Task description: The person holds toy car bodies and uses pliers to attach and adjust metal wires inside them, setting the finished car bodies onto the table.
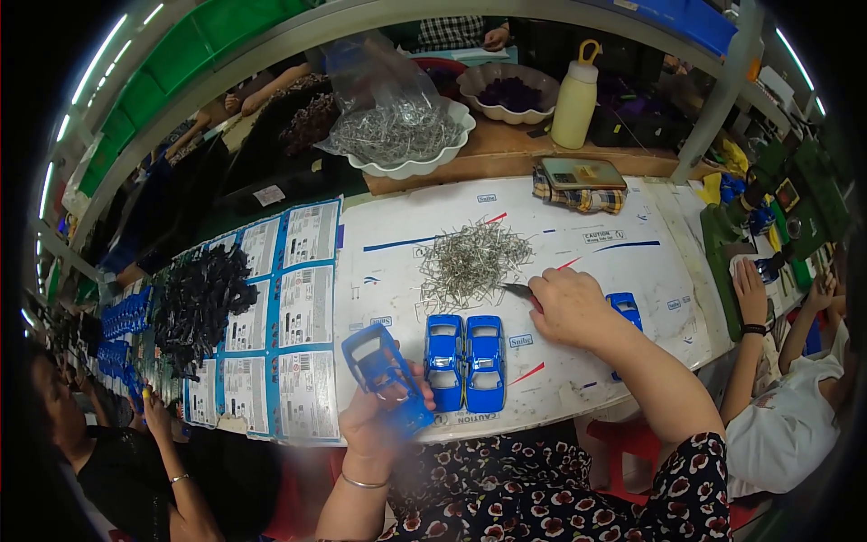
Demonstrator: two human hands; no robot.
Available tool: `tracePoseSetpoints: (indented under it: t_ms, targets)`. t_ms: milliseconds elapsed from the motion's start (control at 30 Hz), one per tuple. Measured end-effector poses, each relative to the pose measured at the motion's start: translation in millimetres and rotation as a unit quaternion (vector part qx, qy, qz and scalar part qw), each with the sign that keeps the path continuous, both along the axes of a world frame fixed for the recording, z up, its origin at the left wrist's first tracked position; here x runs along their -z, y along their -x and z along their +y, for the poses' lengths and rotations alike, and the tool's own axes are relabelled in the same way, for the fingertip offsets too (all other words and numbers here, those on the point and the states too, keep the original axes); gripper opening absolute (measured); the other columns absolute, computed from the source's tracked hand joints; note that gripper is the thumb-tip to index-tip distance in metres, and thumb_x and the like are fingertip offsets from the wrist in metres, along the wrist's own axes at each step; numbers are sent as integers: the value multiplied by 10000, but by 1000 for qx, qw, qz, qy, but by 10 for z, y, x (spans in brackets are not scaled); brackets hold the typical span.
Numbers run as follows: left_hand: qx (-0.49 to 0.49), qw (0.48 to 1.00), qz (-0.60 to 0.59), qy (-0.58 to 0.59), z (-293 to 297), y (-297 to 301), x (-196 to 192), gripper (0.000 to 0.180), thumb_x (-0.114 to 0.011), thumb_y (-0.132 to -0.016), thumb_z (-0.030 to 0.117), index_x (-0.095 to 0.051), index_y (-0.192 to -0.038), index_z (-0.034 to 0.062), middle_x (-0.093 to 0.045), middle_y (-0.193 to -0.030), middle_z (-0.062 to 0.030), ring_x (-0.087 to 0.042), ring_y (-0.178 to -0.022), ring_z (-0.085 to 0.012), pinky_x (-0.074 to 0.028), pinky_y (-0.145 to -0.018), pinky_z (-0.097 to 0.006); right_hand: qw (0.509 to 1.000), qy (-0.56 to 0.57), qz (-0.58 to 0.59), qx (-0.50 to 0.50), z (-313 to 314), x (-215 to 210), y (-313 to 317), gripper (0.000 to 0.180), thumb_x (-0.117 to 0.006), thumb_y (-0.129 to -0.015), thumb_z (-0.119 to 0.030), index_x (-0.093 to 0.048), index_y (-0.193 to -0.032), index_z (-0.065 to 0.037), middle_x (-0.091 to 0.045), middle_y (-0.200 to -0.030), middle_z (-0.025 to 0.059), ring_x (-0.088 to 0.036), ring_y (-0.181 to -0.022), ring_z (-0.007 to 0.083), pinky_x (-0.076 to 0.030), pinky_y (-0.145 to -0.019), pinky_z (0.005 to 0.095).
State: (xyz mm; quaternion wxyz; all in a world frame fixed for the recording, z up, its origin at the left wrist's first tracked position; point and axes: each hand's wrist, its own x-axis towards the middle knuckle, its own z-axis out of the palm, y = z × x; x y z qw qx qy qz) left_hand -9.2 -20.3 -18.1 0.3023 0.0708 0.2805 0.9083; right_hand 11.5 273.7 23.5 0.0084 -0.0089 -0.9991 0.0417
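Observation:
My left hand (366, 423) grips a blue toy car body shell (411, 417), tilted, with open window holes, above the table's near edge. Pinched in my right hand (571, 307) is a slender dark pointed tool (517, 290); its exact kind is not clear. The tool's tip touches the near right side of a loose pile of thin silvery metal pins (471, 262). Between my hands, two blue toy car bodies (443, 361) lie side by side on the white tabletop. Another blue car body (625, 309) is partly hidden behind my right forearm.
A white scalloped bowl (411, 164) with a bag of metal pieces, a bowl of dark purple parts (510, 90), a pale yellow bottle (575, 101) and a phone on checked cloth (582, 179) stand behind. Printed cards (305, 303) and black parts (203, 303) lie left. Co-workers sit both sides.

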Motion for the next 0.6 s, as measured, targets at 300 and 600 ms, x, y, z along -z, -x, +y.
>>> tracePoseSetpoints:
  t_ms: [300, 600]
  targets:
    - [-20, 1000, -5, -6, -67, 5, 53, 544, -576, -795, 256, -426, -1267, 32, -548, -1108, -193, -598, -875, -334, -512, -771, -457, 1000, 11, -4, 8, 50, -25, -127, 216, -613, -752, -205, -617, -897, -45, -616, -863, 128, -622, -816, 295, -509, -706, 409]
    - [-27, 999, -36, -27, -47, 18, 32, 549, -571, -762, 208, -418, -1257, 27, -551, -1099, -214, -612, -862, -351, -511, -770, -461, 999, -22, -25, -6, 31, -75, -45, 206, -572, -779, -194, -616, -893, -28, -632, -856, 153, -632, -797, 321, -514, -706, 424]
